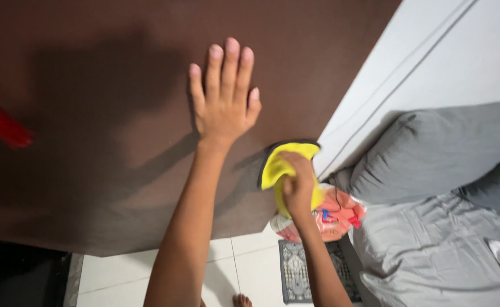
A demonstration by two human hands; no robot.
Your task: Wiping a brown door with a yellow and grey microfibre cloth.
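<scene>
Left hand lies flat on the brown surface, fingers spread and straight, palm down, grip open with nothing in it. Just to its right and lower, the right hand has its grip closed around a yellow cloth, bunched in the fist. The cloth presses against the brown surface close to its right edge, a dark-trimmed fold sticking out above the knuckles. Beneath the fist sits a pink plastic bag. A grey pillow and a grey bed sheet lie to the right, with white floor tiles and a small patterned mat below.
</scene>
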